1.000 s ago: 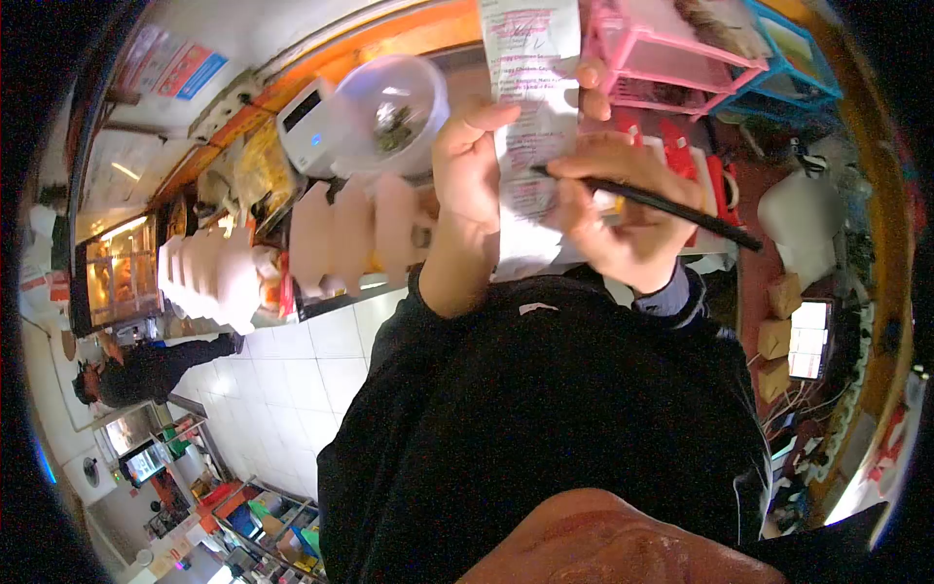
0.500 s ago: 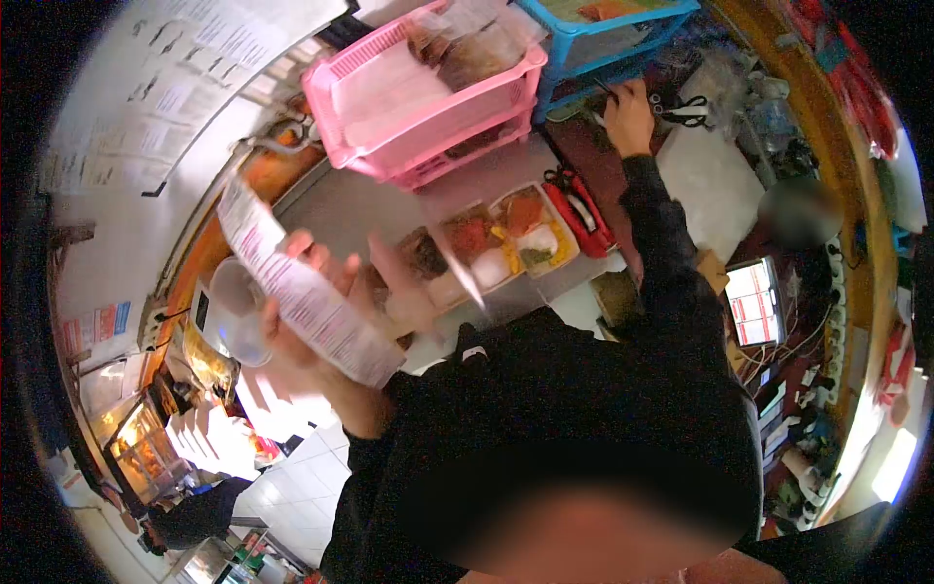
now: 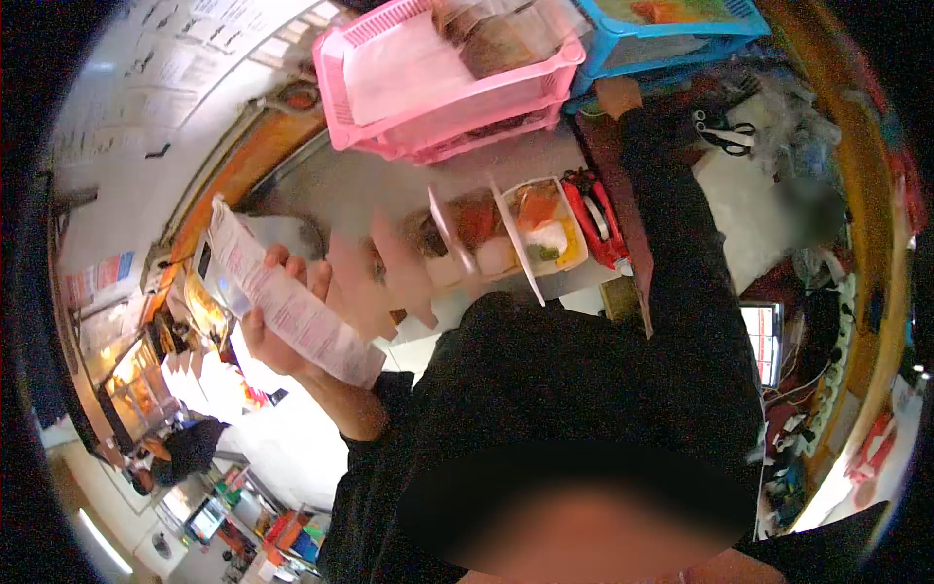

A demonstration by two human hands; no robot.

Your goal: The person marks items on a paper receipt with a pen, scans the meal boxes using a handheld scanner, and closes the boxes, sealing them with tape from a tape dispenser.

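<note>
Gripping the printed slip (image 3: 292, 316) in your left hand (image 3: 282, 282), fingers closed round its edge; slip slants left of the open food boxes (image 3: 569, 255). Your right hand (image 3: 619, 95) is at the blue basket (image 3: 671, 49), fingertips hidden, cannot tell its grip; scissors (image 3: 725, 133) lie to its right

single head-worn view, wide-angle, facing down from near above the counter (image 3: 365, 177)
</note>
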